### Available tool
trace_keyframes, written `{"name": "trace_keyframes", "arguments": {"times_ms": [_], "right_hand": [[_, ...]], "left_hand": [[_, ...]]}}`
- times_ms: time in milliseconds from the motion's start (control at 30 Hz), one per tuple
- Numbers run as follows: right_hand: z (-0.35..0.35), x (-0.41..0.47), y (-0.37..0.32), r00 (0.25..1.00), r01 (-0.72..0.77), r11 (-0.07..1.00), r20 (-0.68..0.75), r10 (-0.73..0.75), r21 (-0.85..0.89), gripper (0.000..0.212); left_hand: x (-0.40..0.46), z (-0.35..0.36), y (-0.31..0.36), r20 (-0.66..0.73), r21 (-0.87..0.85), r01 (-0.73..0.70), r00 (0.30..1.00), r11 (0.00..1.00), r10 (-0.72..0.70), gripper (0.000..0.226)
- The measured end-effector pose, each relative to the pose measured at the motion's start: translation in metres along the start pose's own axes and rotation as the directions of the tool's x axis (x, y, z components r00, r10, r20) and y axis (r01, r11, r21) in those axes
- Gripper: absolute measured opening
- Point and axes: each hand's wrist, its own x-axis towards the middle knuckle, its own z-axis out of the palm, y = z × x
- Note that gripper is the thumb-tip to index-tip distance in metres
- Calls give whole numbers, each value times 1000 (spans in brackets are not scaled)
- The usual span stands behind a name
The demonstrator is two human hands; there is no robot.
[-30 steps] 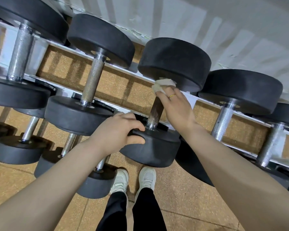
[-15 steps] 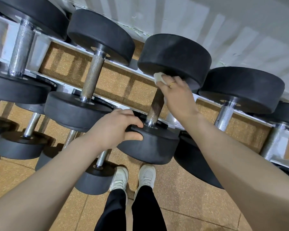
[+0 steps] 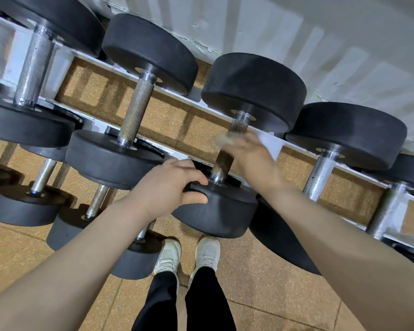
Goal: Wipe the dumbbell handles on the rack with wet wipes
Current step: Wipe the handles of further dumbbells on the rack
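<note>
We can read no text, label, brand, number or sign anywhere in this view. The black round rubber dumbbell heads (image 3: 253, 91) on the rack show us plain faces with no weight figures that we can make out. The knurled steel dumbbell handles (image 3: 136, 113) carry no marking we can read, and neither does the white metal rack rail (image 3: 269, 143). The pale wall (image 3: 320, 32) behind bears no sign or lettering, and the white shoes (image 3: 169, 255) below show no logo we can read.
</note>
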Motion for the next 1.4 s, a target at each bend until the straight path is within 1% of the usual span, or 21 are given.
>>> {"name": "trace_keyframes", "arguments": {"times_ms": [33, 100, 200, 267, 367, 533, 567, 633, 700, 733, 800, 900, 967, 1067, 1100, 1167, 1200, 1233, 1267, 1333, 1400], "right_hand": [[-6, 5, 3, 996, -72, 997, -50, 70, -42, 37], [-15, 19, 7, 991, -93, 987, -103, 80, -135, 46], [-5, 19, 10, 998, -52, 981, -38, 46, -189, 33], [4, 11, 5, 997, 13, 995, 80, -5, -104, 23], [11, 5, 1, 984, 75, 997, 160, -77, 20, 43], [17, -6, -8, 919, 53, 992, 383, -92, 111, 43], [14, -6, -10, 936, 29, 992, 344, -69, 121, 43], [3, 0, -6, 994, -67, 989, 94, 55, 129, 41], [-11, 12, 1, 988, -137, 990, -67, 138, 17, 41], [-15, 16, 4, 992, -103, 990, -84, 94, -100, 40], [-8, 19, 9, 996, -91, 969, -29, 86, -230, 38], [8, 6, -4, 991, -83, 992, 94, 92, -93, 37], [20, -3, -6, 991, 27, 1000, 129, -27, -3, 34], [12, -2, -13, 908, 116, 987, 391, -152, 114, 43], [3, 1, -18, 889, 58, 992, 447, -101, 108, 39], [-8, 14, -10, 926, -104, 995, 365, 99, -6, 25], [-14, 22, -5, 936, -268, 962, 250, 247, 53, 23], [-17, 28, 2, 944, -327, 943, 68, 323, 60, 25], [-15, 33, 6, 968, -253, 962, -20, 252, -103, 32], [-8, 25, 1, 980, -94, 957, 145, 138, -275, 40], [10, 11, -5, 959, -76, 977, 254, 126, -197, 41]], "left_hand": [[0, 0, 0, 4, 3, 7, 1000, 1000, -7, 41], [1, 0, -1, 10, 10, 10, 1000, 1000, -10, 42], [1, 1, 0, 2, 4, 6, 1000, 1000, -6, 43], [0, 2, -1, -12, 1, 0, 1000, 1000, 0, 41], [-1, 0, 0, -3, 3, 7, 1000, 1000, -7, 48], [-2, -1, 2, -2, -4, 22, 1000, 1000, -22, 57], [-3, -1, 2, -7, -6, 24, 1000, 1000, -24, 58], [-3, 0, 2, -8, -6, 24, 1000, 1000, -24, 58], [-3, 0, 3, -6, -13, 29, 1000, 1000, -29, 49], [-2, 1, 2, -6, -13, 27, 1000, 1000, -27, 46], [-2, 1, 2, -1, 14, 25, 1000, 1000, -25, 43], [-2, 3, 2, -1, 49, 23, 1000, 999, -23, 43], [-3, 3, 2, -5, 56, 27, 1000, 998, -27, 47], [-4, 1, 5, -4, 53, 40, 999, 998, -40, 46], [-3, 0, 5, -8, 52, 43, 999, 998, -42, 44], [-3, 0, 7, -12, 53, 43, 999, 998, -43, 42], [-3, 1, 7, -8, 63, 44, 999, 997, -44, 43], [-4, 1, 8, 0, 74, 50, 999, 996, -50, 43], [-4, 2, 9, 2, 78, 57, 998, 995, -58, 44], [-6, 3, 9, -18, 54, 68, 998, 996, -67, 45], [-8, 4, 9, -37, 29, 64, 997, 998, -62, 45]]}}
